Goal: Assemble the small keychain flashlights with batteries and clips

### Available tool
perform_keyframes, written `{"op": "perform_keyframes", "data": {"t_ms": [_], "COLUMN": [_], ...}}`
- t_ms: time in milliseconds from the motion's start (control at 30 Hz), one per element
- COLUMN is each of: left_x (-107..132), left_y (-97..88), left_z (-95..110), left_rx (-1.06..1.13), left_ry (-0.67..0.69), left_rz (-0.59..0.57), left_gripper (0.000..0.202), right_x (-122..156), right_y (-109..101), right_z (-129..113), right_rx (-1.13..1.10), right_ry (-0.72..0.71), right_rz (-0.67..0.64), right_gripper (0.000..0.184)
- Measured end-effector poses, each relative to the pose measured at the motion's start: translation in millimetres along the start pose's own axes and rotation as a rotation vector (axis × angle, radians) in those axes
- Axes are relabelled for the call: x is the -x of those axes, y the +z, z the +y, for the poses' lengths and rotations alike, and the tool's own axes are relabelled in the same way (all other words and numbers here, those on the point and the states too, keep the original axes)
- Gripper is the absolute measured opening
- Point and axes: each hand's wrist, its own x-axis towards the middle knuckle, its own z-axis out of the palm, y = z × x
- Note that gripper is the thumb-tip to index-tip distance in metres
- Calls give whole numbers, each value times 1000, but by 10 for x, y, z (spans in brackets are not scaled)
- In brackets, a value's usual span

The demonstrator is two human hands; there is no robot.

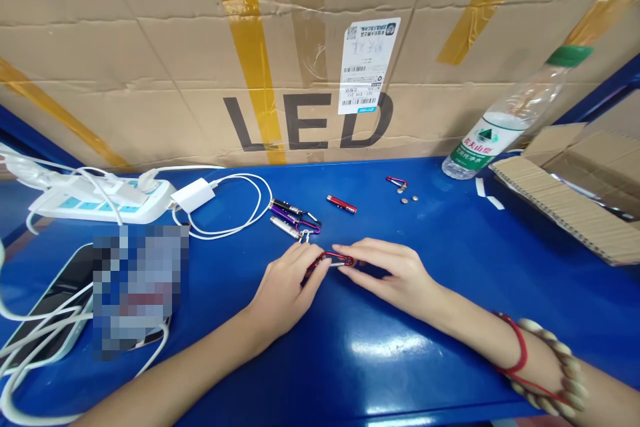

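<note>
Red carabiner (342, 256) is held over the table (320, 373), long axis left-right; left end clamped by fingers of left hand (285, 285), right end pinched by right hand (397, 272); both equally near.

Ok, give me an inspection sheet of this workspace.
Surface: blue tabletop, glossy, with bright reflections.
Work items: red clip in hand; black tube, purple tube and silver tube grouped; red tube lying apart; second red clip near small discs.
Clutter: phone, pixelated item, bottle, paper strips, open cardboard box.
Grips: left grip holds one end of the red clip, right grip the other.
Cables: white cables loop across the left side, near power strip and adapter.
Surroundings: large taped carton marked LED behind.
</note>
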Motion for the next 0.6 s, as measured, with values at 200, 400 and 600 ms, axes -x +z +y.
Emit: {"op": "perform_keyframes", "data": {"t_ms": [200,400,600], "left_x": [32,39,43], "left_y": [35,62,62], "left_z": [-23,-30,-33], "left_rx": [-110,-210,-193], "left_ry": [37,127,173], "left_rz": [4,-3,-26], "left_gripper": [26,32,35], "right_x": [-23,-40,-64], "right_y": [-2,49,41], "right_z": [-95,-125,-153], "right_rx": [289,418,379], "right_ry": [-65,-104,-91], "right_rz": [-114,-183,-147], "right_gripper": [31,28,28]}}
